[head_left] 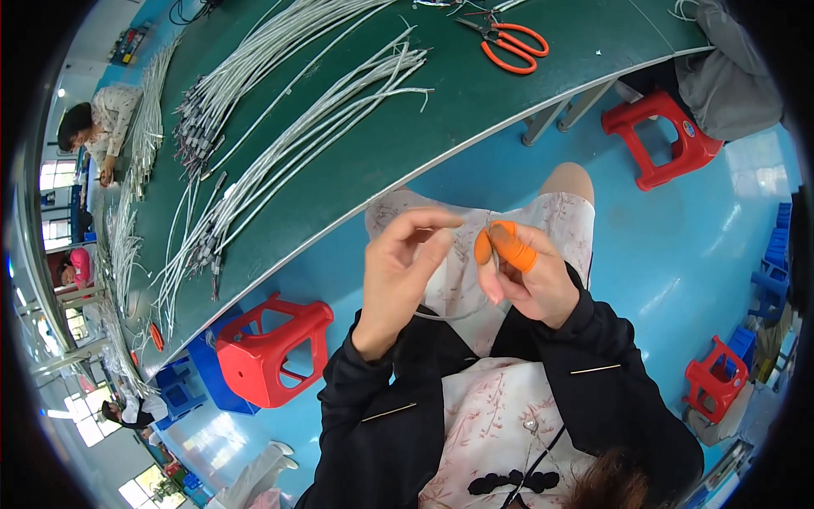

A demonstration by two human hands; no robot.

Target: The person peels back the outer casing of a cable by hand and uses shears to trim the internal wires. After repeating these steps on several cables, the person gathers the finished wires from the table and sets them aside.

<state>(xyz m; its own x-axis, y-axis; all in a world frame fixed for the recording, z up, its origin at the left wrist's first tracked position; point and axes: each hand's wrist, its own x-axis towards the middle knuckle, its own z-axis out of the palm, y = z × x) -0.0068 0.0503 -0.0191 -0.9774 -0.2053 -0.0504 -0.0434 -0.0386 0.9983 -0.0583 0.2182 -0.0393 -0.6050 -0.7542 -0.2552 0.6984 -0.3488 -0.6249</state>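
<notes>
In front of my lap, my right hand point(532, 276) pinches a thin grey cable point(449, 317) near its upper end. Orange finger covers point(514, 247) sit on its thumb and index finger. The cable bends down in a loop and passes behind my left hand point(403, 271). That hand is raised beside the right one, its fingers curled and the thumb and index fingertips close together. Its fingertips are slightly blurred, and anything between them is too small to make out. A gap separates the two hands.
Bundles of pale cables point(288, 161) with dark connectors lie on the green table point(365, 182). Orange-handled scissors point(509, 44) rest near its edge. Red stools point(271, 352) stand on the blue floor, another point(661, 140) at the right. A co-worker point(106, 123) sits at the far left.
</notes>
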